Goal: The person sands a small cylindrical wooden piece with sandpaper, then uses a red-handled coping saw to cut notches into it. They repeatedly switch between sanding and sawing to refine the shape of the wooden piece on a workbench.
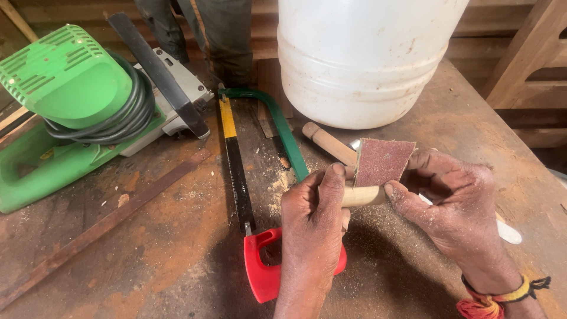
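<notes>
Short round pale wooden dowel (pixel 361 195): pinched at near centre by closed left hand (pixel 310 215). Reddish-brown sandpaper piece (pixel 383 161): pressed on it by right hand (pixel 452 204) fingers, for rubbing. Red-handled green-framed hacksaw (pixel 248 177): laid left.

Beyond your fingertips a worn, rust-stained workbench (pixel 147 248) spreads out, dusted with sawdust (pixel 280 186) just ahead of your left thumb. Past your fingers, at the bench's far edge, a wall of horizontal wooden planks (pixel 496 18) closes the room. Off to the right of your right fingers, a pale timber frame (pixel 525 59) leans in. Light is soft and even, with faint shadows.
</notes>
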